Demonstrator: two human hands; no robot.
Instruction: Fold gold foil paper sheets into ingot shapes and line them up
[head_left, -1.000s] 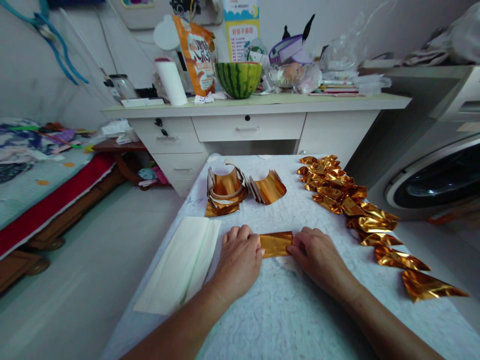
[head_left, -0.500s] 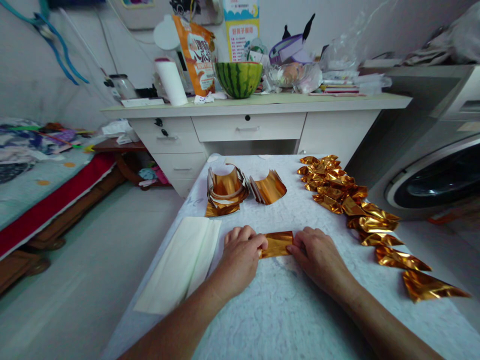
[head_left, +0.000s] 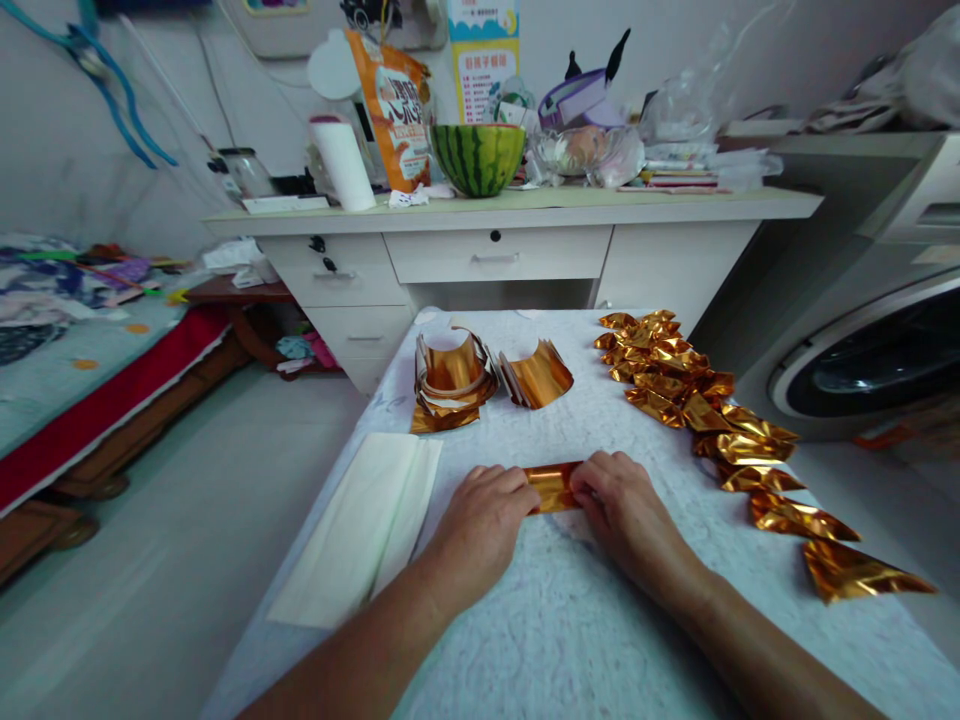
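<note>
A small piece of gold foil paper lies between my hands, its upper edge curling over into a roll. My left hand grips its left end, fingers closed. At the right end, my right hand pinches the foil with thumb and fingers; the fingertips partly hide it. Beyond my hands stand a curved stack of gold foil sheets and a smaller curved stack. Several folded gold foil pieces run in a heap and a line down the right side. White paper sheets lie beside my left forearm.
A pale patterned cloth covers the table. Behind it is a white desk with a halved watermelon, an orange snack bag and a paper roll. A washing machine stands right, a bed left.
The foil paper, flatter before, now curls along its upper edge. Both hands have tilted, with fingers curled more over its ends.
</note>
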